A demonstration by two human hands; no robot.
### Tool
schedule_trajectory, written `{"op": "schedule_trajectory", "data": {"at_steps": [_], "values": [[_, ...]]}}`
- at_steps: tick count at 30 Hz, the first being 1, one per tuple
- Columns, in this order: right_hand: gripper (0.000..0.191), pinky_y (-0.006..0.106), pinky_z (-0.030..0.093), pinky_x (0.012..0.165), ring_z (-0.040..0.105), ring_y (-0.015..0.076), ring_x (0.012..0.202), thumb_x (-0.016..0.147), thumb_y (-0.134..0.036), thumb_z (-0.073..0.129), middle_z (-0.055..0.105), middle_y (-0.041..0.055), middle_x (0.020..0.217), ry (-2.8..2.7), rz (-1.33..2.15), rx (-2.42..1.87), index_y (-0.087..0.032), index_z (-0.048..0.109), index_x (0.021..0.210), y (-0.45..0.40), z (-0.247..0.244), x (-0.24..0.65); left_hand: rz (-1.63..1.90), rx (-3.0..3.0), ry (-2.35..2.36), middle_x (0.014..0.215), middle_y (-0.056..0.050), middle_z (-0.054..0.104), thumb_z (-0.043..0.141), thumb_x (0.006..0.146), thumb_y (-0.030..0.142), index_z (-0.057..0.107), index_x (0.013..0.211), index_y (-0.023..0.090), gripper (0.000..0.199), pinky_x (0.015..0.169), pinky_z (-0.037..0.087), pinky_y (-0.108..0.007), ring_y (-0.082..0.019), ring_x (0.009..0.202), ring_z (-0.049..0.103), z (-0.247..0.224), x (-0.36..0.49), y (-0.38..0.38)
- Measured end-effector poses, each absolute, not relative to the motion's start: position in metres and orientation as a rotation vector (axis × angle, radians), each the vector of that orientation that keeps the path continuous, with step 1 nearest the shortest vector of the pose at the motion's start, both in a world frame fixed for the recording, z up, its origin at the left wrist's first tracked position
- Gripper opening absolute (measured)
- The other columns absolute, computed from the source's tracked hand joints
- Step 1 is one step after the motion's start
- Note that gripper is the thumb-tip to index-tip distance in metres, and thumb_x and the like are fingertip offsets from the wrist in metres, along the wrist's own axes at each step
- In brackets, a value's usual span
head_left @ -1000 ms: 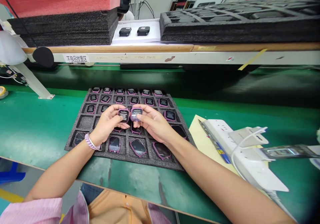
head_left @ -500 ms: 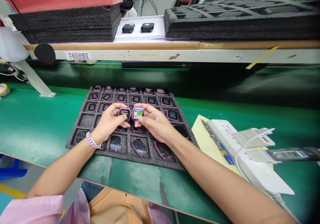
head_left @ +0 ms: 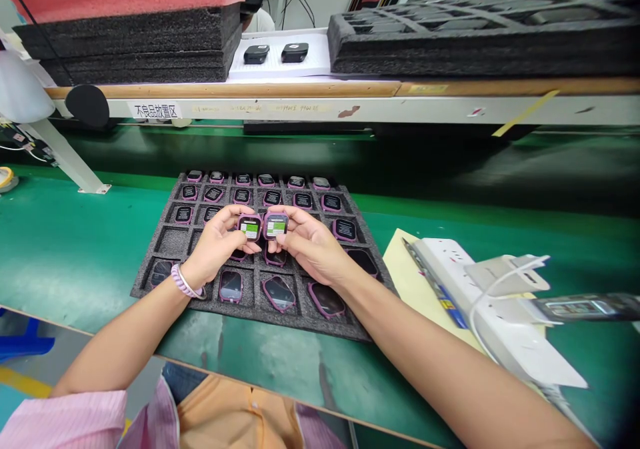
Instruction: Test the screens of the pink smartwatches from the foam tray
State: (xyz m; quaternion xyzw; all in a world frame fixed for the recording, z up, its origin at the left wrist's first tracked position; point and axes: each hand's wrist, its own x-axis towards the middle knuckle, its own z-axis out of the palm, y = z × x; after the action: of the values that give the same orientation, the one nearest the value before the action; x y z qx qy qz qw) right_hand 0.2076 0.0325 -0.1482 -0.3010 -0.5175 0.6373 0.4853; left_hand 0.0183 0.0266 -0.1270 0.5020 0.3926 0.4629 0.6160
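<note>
My left hand (head_left: 219,243) is closed on a purple-framed smartwatch body (head_left: 249,225), its thumb at the lower edge of the lit screen. Right beside it, my right hand (head_left: 309,243) grips a second purple smartwatch body (head_left: 275,223), thumb also low on the glass. Both screens show green and white blocks. The two watches are held side by side over a dark foam tray (head_left: 173,241), whose compartments carry several more purple watches, such as one with a dark screen (head_left: 231,287). My hands and forearms cover part of the tray's middle and right side.
Right of the tray lie a yellow paper (head_left: 399,269), a pen (head_left: 425,269) and a white power strip (head_left: 453,255) with a plugged-in cable. A shelf edge (head_left: 300,107) runs above the bench, bearing black foam stacks (head_left: 140,49) and two black devices (head_left: 295,53).
The left-hand watch's screen has switched from white text on black to green and white blocks. Both hands keep their hold and have hardly moved.
</note>
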Motion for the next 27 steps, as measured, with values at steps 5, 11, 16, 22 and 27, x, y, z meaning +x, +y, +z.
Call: {"op": "schedule_trajectory", "data": {"at_steps": [5,11,16,22,27], "values": [[0.052,0.03,0.051,0.064,0.059,0.0152,0.067,0.07,-0.026,0.084,0.061,0.0004,0.094,-1.247,1.533,-0.731,-0.024,0.058,0.115,0.0339,-0.1512,0.2063,1.091,1.163,0.865,0.104,-0.003,0.065,0.067,0.065,0.013,0.054,0.11,0.018,0.047,0.068,0.06,-0.02,-0.012,0.068,0.072,-0.1298,0.0198,0.027],[0.037,0.025,0.045,0.053,0.055,0.0118,0.056,0.079,-0.04,0.081,0.061,-0.0014,0.081,-1.144,1.557,-0.758,-0.02,0.064,0.105,0.0359,-0.1524,0.2054,1.042,1.108,0.887,0.088,-0.001,0.065,0.061,0.084,0.029,0.055,0.11,0.017,0.029,0.063,0.061,-0.024,-0.016,0.064,0.073,-0.1293,0.0203,0.0267],[0.04,0.023,0.045,0.053,0.054,0.0108,0.056,0.077,-0.039,0.085,0.061,-0.0019,0.078,-1.152,1.554,-0.752,-0.02,0.064,0.106,0.0351,-0.1518,0.2068,1.029,1.091,0.88,0.087,-0.001,0.065,0.06,0.083,0.026,0.056,0.11,0.017,0.029,0.064,0.061,-0.024,-0.018,0.065,0.074,-0.1292,0.0198,0.0263],[0.043,0.026,0.044,0.052,0.052,0.0117,0.057,0.075,-0.038,0.085,0.06,-0.0014,0.081,-1.182,1.52,-0.776,-0.019,0.063,0.107,0.0353,-0.1553,0.2076,1.02,1.11,0.855,0.087,-0.001,0.068,0.062,0.077,0.021,0.056,0.109,0.018,0.033,0.064,0.061,-0.023,-0.017,0.064,0.073,-0.1298,0.0189,0.0254],[0.041,0.025,0.043,0.052,0.053,0.0116,0.057,0.075,-0.034,0.083,0.06,-0.0009,0.083,-1.189,1.512,-0.778,-0.02,0.062,0.107,0.0351,-0.1557,0.2077,1.015,1.119,0.86,0.089,-0.001,0.068,0.062,0.077,0.021,0.057,0.109,0.018,0.033,0.064,0.061,-0.024,-0.016,0.065,0.073,-0.1289,0.0194,0.0256]]}}
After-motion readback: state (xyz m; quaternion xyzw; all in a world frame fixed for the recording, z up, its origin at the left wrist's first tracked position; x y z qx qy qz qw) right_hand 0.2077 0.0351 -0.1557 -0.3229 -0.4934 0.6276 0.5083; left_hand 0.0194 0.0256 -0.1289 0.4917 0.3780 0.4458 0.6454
